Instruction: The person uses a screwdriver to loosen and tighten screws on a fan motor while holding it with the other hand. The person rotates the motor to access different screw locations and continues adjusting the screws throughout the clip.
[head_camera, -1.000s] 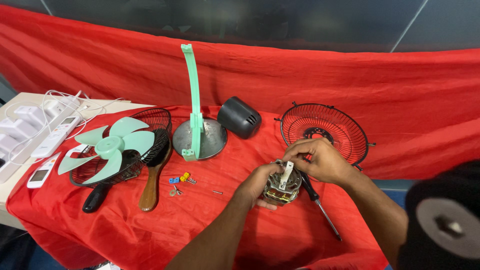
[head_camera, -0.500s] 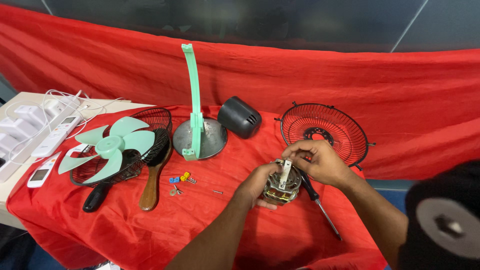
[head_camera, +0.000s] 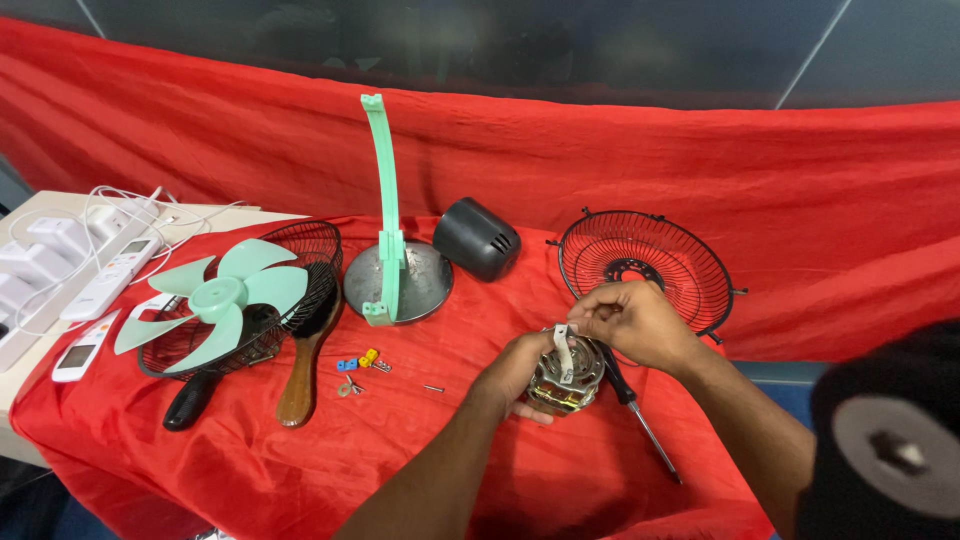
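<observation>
The fan motor (head_camera: 566, 374), a round block of metal plates with copper windings showing, is sitting on the red cloth (head_camera: 420, 440) that is covering the table, near its front right part. The left hand (head_camera: 518, 368) is cupping the motor from the left side, its grip wrapping the motor's body and steadying it. The right hand (head_camera: 634, 322) is hovering just above the motor, its grip pinching the top of a pale strip (head_camera: 563, 350) that is standing up from the motor's top. A screwdriver (head_camera: 640, 415) is lying just right of the motor, partly under the right hand, its shaft pointing toward the table's front edge.

Behind the hands, a black wire fan guard (head_camera: 650, 262) is leaning against the draped cloth. To the left, a dark motor cover (head_camera: 476, 238) is resting beside a round metal base (head_camera: 420, 285) with a green upright stand (head_camera: 384, 200). Small screws and coloured bits (head_camera: 362, 362) are lying near the middle. Farther left, a green fan blade (head_camera: 215, 298) is sitting in a second guard (head_camera: 300, 250), with a wooden-handled brush (head_camera: 305, 360) and a black handle (head_camera: 190, 398) alongside it.
</observation>
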